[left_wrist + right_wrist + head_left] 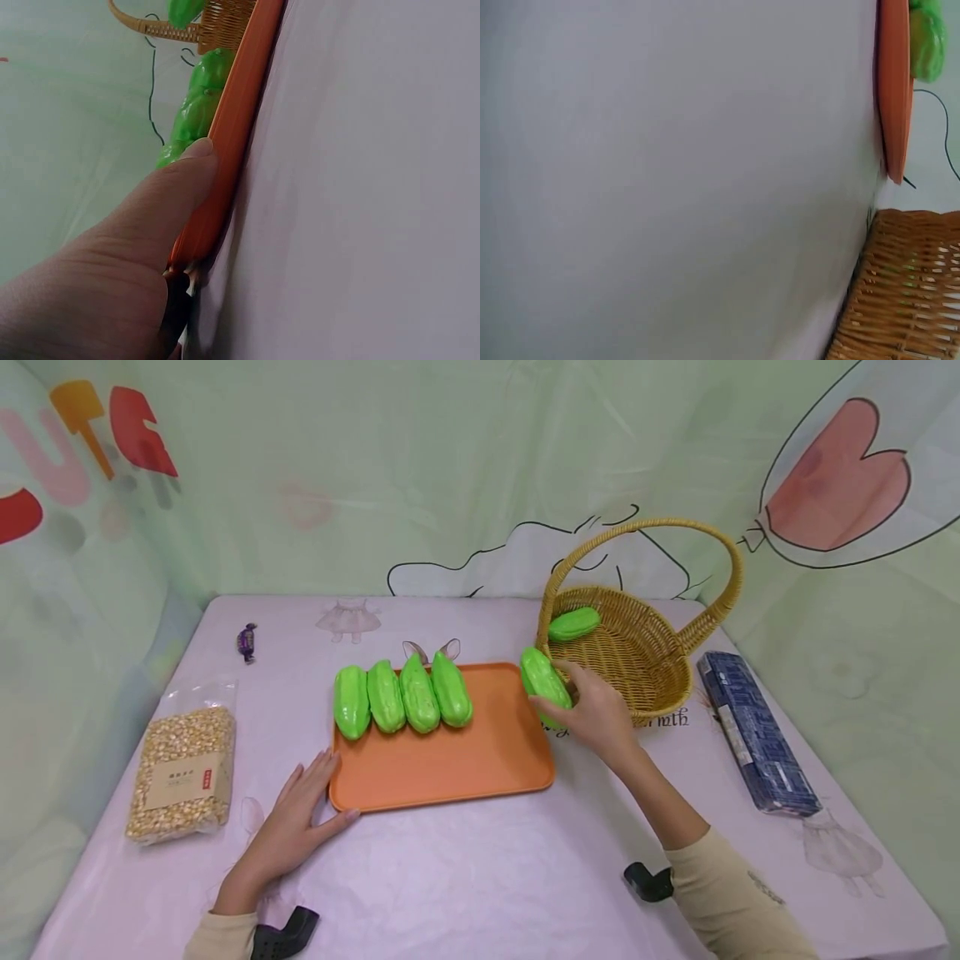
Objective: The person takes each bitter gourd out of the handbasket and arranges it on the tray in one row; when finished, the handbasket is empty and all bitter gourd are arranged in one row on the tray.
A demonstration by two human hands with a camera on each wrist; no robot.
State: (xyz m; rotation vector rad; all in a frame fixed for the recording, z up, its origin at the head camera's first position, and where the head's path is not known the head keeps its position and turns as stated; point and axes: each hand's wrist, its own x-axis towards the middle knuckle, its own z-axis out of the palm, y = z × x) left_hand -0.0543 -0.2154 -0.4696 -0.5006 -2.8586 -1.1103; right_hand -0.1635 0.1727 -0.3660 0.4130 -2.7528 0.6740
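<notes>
My right hand grips a shiny, plump green vegetable, ribbed like a bitter melon, over the right end of an orange tray. Several alike green vegetables lie side by side along the tray's back left. With its fingers straight, my left hand rests at the tray's front left corner. In the left wrist view the thumb presses on the tray's rim. One more green vegetable lies inside a wicker basket. The right wrist view leaves the right hand out of frame.
The basket stands at the back right, its tall handle arching up. A bag of corn kernels lies at the left, with a purple wrapped candy behind it. A dark blue patterned package lies right of the basket.
</notes>
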